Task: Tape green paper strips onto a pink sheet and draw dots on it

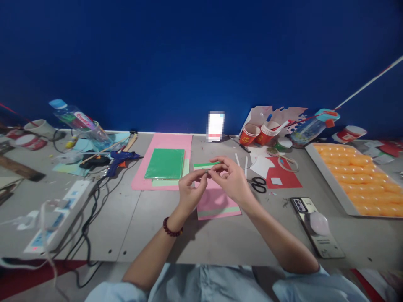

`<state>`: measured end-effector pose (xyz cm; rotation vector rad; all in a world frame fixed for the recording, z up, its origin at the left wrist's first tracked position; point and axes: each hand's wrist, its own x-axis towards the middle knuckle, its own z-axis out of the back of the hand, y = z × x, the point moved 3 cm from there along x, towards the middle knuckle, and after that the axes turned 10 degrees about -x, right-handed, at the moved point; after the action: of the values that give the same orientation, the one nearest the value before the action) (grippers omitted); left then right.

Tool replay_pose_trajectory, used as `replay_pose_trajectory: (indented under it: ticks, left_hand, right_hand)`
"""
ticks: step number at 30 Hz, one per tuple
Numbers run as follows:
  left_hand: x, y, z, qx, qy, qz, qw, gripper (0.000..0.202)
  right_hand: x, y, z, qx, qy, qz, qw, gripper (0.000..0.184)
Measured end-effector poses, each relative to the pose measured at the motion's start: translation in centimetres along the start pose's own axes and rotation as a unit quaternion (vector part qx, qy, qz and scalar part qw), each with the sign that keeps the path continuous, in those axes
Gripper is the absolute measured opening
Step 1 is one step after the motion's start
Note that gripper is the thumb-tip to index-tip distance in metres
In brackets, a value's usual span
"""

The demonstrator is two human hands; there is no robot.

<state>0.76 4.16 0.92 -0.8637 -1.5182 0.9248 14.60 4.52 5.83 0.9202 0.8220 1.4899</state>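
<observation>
My left hand (192,187) and my right hand (229,178) meet above the middle of the table, their fingertips pinched together on something small and dark that I cannot make out. Under them lies a pink sheet (217,205) with green strips along its top and bottom edges, partly covered by the hands. Just right of my right hand are black-handled scissors (258,185), their blades mostly hidden, and narrow white paper strips (246,167). To the left, a wrapped green paper pack (165,163) rests on a larger pink sheet (141,178).
A blue glue gun (118,161) and a white power strip (59,216) with trailing cables occupy the left. Red paper cups (250,135), red paper (288,178), a phone (316,226) and a tray of orange balls (327,180) stand right. A blue wall (189,63) bounds the back.
</observation>
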Motion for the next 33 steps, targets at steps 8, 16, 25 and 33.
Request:
replay_pose_trajectory:
  ticks: [8, 16, 25, 33]
  left_hand:
    - [0.3, -0.9, 0.1, 0.022, -0.019, -0.003, 1.000, 0.017]
    - [0.4, -1.0, 0.4, 0.040, -0.064, -0.013, 0.997, 0.017]
    - [1.1, -1.5, 1.0, 0.045, -0.053, -0.059, 0.996, 0.014]
    - [1.7, -0.5, 1.0, 0.055, -0.004, -0.016, 0.998, 0.014]
  right_hand:
    - [-0.1, 0.0, -0.2, 0.004, 0.006, 0.006, 1.000, 0.025]
    - [-0.1, -0.5, -1.0, 0.017, 0.029, 0.013, 0.999, 0.030]
    - [0.2, -1.0, -1.6, 0.040, 0.031, 0.017, 0.999, 0.029]
    - [0.9, -3.5, -3.3, 0.160, 0.138, -0.022, 0.977, 0.037]
